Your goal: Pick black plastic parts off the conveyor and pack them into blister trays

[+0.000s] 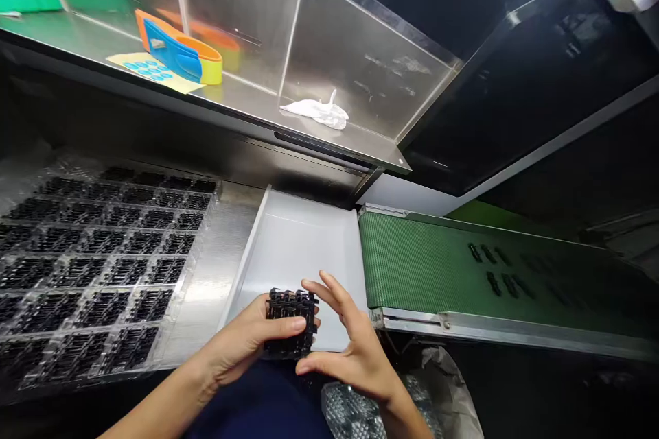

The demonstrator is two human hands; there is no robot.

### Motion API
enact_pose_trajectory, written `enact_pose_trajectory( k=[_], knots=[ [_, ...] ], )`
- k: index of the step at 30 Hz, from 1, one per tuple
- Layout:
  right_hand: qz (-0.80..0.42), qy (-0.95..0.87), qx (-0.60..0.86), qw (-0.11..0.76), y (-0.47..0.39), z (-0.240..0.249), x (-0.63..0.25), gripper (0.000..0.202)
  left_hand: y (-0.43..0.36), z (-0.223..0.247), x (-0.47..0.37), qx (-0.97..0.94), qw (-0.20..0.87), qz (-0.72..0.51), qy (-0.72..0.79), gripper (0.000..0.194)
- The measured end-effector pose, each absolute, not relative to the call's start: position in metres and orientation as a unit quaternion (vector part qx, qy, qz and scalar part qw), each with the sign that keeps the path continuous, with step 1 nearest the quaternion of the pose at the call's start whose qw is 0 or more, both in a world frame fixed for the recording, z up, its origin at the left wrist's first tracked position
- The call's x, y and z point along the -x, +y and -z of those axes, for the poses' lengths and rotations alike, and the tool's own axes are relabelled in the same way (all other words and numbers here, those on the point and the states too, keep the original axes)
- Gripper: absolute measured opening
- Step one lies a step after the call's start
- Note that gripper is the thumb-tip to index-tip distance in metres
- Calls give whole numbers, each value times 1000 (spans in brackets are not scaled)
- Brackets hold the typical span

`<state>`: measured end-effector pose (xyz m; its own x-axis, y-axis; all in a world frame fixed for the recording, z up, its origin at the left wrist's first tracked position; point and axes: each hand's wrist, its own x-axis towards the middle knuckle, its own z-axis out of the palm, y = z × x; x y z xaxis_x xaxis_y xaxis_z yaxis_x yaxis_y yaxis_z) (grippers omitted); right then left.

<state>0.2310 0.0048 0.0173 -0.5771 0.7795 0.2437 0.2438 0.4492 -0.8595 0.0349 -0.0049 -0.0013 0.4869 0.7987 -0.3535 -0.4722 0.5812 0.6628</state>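
Observation:
A block of small black plastic parts [292, 303] sits in my left hand [241, 337], with the thumb across its near face and the fingers behind. The parts stand side by side in a tight row, with small hooks along the top. My right hand [351, 348] is beside the block's right edge, thumb and fingers spread apart. Its thumb tip is close to the lower right corner; whether it touches cannot be made out. Beneath both hands lies a white tray [303, 240] with raised sides.
A clear compartment tray [188, 274] of similar black parts fills the left. To the right, a green conveyor belt [412, 260] carries several black parts [509, 285]. On the steel shelf [247, 99] lie an orange-blue-yellow band [175, 55] and crumpled white material [319, 112]. Bubble wrap [353, 411] lies below.

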Motion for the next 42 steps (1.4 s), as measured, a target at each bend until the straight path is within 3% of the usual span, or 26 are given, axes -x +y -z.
enact_pose_trajectory(
  k=[5, 11, 18, 20, 24, 27, 34, 42],
  knots=[
    [-392, -776, 336, 364, 3, -13, -241, 108, 5, 3, -44, -267, 833, -365, 318, 40],
    [-400, -780, 340, 340, 8, -15, -242, 107, 11, 8, -46, -290, 832, -348, 320, 47],
    [-501, -703, 356, 356, 8, -1, -234, 102, 16, 7, -41, -391, 754, -366, 381, 38],
    [-494, -672, 391, 388, 10, -1, -229, 84, 16, 7, -37, -452, 698, -373, 411, 31],
    [-427, -676, 456, 391, 21, -11, -213, 27, 13, 7, -29, -549, 589, -386, 450, 26],
    [-428, -693, 445, 372, 28, -18, -201, 13, 10, 5, -23, -566, 565, -389, 458, 29],
    [-449, -707, 411, 360, 35, -20, -181, 10, 5, 4, -9, -534, 576, -418, 456, 33],
    [-440, -753, 394, 290, 37, -27, -144, 13, -3, 8, 15, -550, 547, -407, 482, 38]
  ],
)
